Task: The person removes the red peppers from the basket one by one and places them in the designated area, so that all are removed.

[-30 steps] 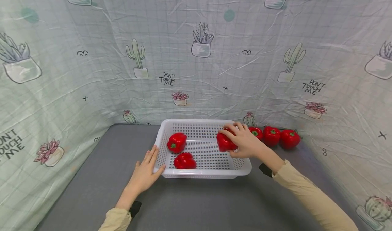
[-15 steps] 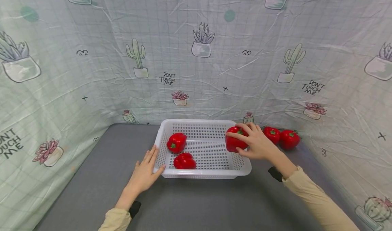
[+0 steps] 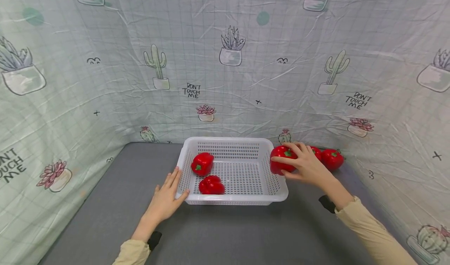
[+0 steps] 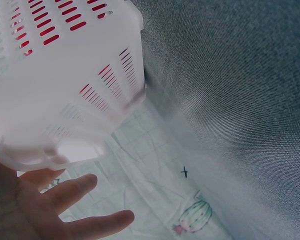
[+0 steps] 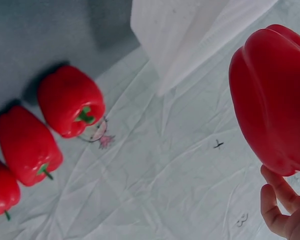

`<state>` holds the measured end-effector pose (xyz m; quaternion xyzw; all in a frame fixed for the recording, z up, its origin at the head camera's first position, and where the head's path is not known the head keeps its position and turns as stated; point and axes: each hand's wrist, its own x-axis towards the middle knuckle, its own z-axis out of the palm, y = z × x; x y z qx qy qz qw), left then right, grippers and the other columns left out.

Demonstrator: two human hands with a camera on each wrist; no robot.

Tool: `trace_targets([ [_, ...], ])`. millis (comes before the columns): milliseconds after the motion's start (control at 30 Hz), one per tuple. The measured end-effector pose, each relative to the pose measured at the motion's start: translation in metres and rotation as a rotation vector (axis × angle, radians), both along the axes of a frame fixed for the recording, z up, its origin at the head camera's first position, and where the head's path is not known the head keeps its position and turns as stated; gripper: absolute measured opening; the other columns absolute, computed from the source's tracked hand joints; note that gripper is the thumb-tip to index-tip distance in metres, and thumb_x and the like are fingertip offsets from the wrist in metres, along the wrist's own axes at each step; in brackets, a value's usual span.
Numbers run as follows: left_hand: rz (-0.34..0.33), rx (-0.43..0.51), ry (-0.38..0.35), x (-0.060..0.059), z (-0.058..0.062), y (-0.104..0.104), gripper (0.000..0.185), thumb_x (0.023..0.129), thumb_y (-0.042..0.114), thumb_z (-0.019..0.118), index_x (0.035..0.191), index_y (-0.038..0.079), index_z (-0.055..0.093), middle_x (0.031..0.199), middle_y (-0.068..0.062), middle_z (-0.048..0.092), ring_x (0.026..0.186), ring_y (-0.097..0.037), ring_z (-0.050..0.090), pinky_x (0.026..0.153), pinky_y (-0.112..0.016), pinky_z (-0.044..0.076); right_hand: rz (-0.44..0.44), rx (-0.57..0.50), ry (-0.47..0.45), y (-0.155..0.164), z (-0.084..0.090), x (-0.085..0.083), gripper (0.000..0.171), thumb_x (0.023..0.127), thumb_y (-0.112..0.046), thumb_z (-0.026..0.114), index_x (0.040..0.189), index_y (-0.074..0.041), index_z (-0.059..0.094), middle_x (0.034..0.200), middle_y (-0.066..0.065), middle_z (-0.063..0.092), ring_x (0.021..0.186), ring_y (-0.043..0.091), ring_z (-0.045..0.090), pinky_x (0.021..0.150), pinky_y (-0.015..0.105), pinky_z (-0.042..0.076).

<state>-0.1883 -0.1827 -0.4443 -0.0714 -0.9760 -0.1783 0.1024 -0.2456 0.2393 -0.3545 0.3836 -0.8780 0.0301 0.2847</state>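
Note:
A white slotted basket [image 3: 239, 200] sits mid-table with two red peppers inside, one at the left [image 3: 202, 163] and one near the front [image 3: 211, 185]. My right hand [image 3: 304, 167] grips a third red pepper [image 3: 282, 159] just outside the basket's right rim. The right wrist view shows that held pepper [image 5: 272, 95] above my fingertips [image 5: 280, 200], beside the basket's corner [image 5: 190, 30]. My left hand [image 3: 165, 198] rests with straight fingers against the basket's front left corner. The left wrist view shows those fingers [image 4: 65, 210] under the basket wall [image 4: 65, 75].
More red peppers lie on the grey table right of the basket, by the back curtain [image 3: 332, 159] [image 3: 316, 152]; three show in the right wrist view [image 5: 70, 105]. Cactus-print curtains close in the left, back and right sides.
My right hand has carried the pepper from inside the basket's right end out over its right rim, toward the peppers on the table. The left hand has stayed put.

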Motion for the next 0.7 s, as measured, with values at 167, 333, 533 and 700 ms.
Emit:
trace_targets([
  [167,0.002,-0.002,-0.001,-0.001,-0.001,0.000,0.074,0.084,0.041,0.054,0.142,0.009,0.021,0.149,-0.011,0.020,0.133,-0.039,0.023,0.092,-0.072,0.021,-0.016,-0.006,0.017,0.013,-0.001,0.002,0.060,0.058,-0.030,0.079,0.115,-0.035,0.057,0.120,0.014,0.048,0.099,0.032,0.044,0.075,0.047,0.042],
  [333,0.003,0.003,-0.003,0.000,-0.002,0.000,0.075,0.083,0.041,0.055,0.142,0.009,0.021,0.149,-0.011,0.020,0.133,-0.039,0.023,0.092,-0.072,0.020,-0.034,0.000,0.040,0.026,-0.005,0.001,0.060,0.056,-0.031,0.081,0.111,-0.033,0.059,0.119,0.017,0.049,0.098,0.035,0.045,0.074,0.048,0.043],
  [533,0.003,0.005,0.004,0.001,-0.002,0.000,0.074,0.084,0.041,0.054,0.142,0.009,0.022,0.148,-0.012,0.021,0.133,-0.040,0.023,0.092,-0.072,0.021,-0.043,-0.005,0.066,0.039,-0.014,-0.001,0.057,0.054,-0.030,0.083,0.107,-0.030,0.062,0.114,0.018,0.051,0.093,0.037,0.047,0.069,0.043,0.040],
  [700,0.000,0.008,0.003,0.001,-0.001,0.001,0.074,0.084,0.042,0.054,0.142,0.009,0.022,0.149,-0.011,0.021,0.133,-0.039,0.024,0.091,-0.072,0.021,-0.089,0.002,0.045,0.051,-0.023,-0.006,0.059,0.055,-0.033,0.082,0.110,-0.029,0.060,0.114,0.018,0.050,0.093,0.036,0.046,0.068,0.042,0.036],
])
